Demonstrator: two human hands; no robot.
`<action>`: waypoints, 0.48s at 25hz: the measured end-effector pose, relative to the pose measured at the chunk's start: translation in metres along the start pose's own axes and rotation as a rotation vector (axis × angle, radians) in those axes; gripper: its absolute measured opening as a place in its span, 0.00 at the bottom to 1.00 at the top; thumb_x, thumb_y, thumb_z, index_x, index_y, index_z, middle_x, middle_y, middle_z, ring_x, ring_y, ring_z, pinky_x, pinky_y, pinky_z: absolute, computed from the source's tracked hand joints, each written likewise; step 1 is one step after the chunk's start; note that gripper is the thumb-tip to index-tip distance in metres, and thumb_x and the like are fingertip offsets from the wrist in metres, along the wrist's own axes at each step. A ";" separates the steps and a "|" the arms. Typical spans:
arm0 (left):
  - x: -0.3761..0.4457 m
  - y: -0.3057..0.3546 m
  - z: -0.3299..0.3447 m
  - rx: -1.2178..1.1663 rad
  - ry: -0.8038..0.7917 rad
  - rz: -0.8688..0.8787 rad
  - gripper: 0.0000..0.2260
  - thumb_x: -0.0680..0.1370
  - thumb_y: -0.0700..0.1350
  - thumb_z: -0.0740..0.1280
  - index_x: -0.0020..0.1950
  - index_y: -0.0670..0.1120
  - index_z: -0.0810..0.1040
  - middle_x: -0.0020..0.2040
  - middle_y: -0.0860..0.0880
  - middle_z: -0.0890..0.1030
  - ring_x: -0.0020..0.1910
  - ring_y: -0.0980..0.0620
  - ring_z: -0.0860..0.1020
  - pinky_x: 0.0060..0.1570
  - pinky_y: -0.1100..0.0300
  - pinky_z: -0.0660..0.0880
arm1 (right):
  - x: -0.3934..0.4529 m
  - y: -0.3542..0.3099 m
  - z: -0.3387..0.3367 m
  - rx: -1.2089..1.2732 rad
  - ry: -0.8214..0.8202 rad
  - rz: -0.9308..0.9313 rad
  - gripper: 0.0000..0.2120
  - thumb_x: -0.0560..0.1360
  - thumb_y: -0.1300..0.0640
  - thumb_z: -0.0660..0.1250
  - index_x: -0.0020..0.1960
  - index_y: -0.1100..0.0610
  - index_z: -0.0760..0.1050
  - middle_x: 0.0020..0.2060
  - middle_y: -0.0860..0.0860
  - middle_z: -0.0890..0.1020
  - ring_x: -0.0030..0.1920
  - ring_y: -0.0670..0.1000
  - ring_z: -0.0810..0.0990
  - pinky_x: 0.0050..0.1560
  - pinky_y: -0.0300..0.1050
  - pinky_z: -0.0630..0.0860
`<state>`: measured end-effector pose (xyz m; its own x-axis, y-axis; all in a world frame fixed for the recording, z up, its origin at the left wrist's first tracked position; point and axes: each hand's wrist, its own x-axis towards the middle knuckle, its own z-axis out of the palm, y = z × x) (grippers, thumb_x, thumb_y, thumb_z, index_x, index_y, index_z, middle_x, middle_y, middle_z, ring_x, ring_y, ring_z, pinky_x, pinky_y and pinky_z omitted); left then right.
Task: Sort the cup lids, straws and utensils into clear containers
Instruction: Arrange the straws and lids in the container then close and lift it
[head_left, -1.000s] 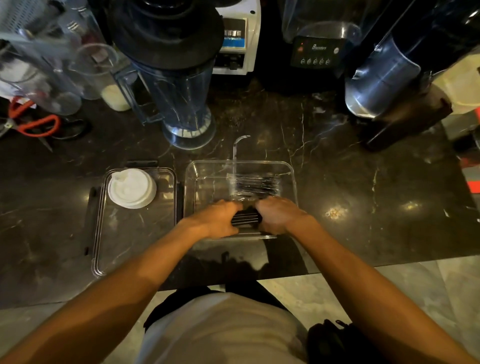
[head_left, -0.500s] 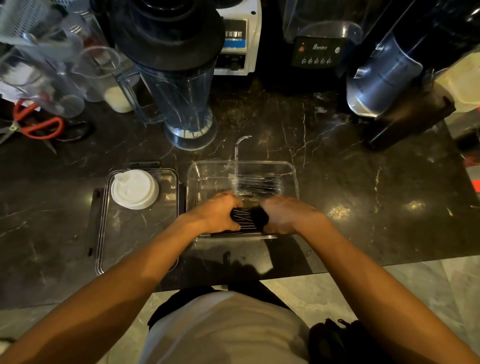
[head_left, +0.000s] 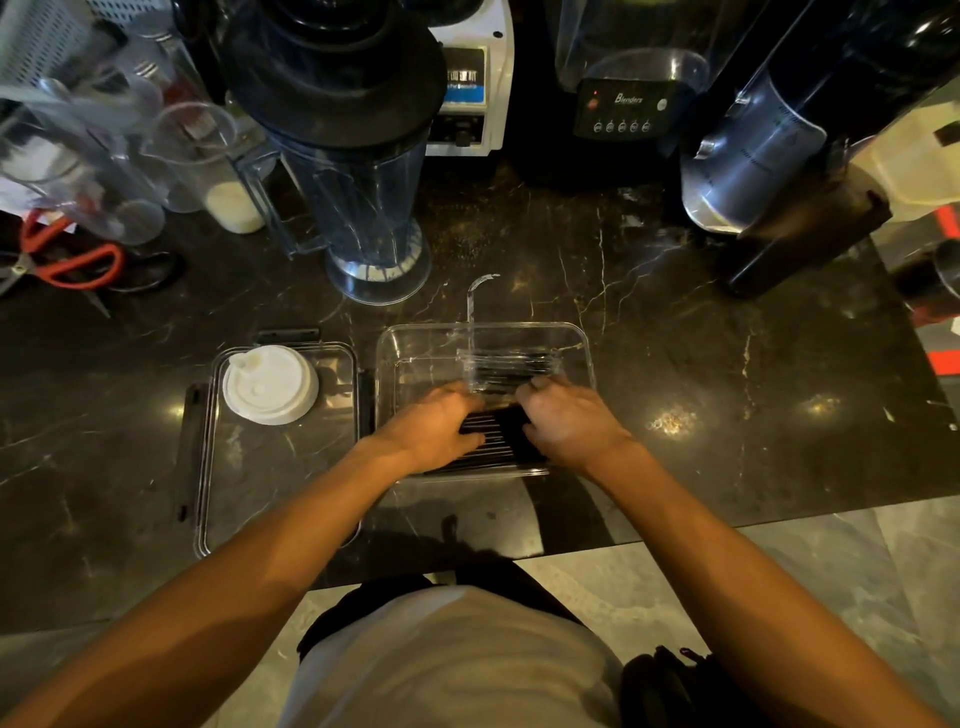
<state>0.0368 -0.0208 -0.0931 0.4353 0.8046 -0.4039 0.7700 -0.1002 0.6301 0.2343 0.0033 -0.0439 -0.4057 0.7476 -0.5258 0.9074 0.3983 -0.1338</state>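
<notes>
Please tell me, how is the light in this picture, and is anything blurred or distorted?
Head view: warm, dim light; bright glare spots on the dark marble counter; the left hand and right hand on the black straws are slightly motion-blurred; the wide-angle lens tilts the blender jar and bends the edges.

On the black control panel (head_left: 622, 110) of the machine ahead of me I can read "Blenders" in white script; the white machine (head_left: 466, 98) to its left carries a dark label whose lettering seems too blurred to read
</notes>
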 end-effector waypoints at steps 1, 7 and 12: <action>0.000 -0.001 0.000 0.008 0.022 -0.003 0.18 0.80 0.48 0.69 0.70 0.50 0.76 0.63 0.49 0.75 0.63 0.49 0.76 0.64 0.50 0.75 | 0.000 0.000 0.001 0.003 -0.014 0.000 0.16 0.80 0.55 0.66 0.68 0.55 0.73 0.66 0.55 0.76 0.69 0.58 0.74 0.66 0.56 0.72; 0.000 -0.003 -0.001 0.075 0.097 0.020 0.11 0.82 0.44 0.66 0.64 0.49 0.80 0.61 0.47 0.80 0.60 0.48 0.79 0.64 0.49 0.76 | 0.001 0.001 0.004 0.008 -0.017 0.056 0.14 0.81 0.58 0.65 0.66 0.55 0.74 0.65 0.55 0.77 0.67 0.56 0.75 0.66 0.55 0.72; 0.005 -0.004 0.000 0.092 0.076 0.024 0.11 0.82 0.43 0.65 0.63 0.51 0.80 0.60 0.49 0.82 0.59 0.49 0.80 0.61 0.49 0.77 | -0.002 -0.001 0.000 -0.004 0.014 0.060 0.13 0.81 0.59 0.63 0.66 0.56 0.73 0.63 0.56 0.78 0.65 0.57 0.77 0.63 0.53 0.73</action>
<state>0.0358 -0.0167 -0.0976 0.4204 0.8428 -0.3362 0.8009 -0.1705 0.5740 0.2345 0.0013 -0.0424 -0.3517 0.7775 -0.5213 0.9298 0.3545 -0.0986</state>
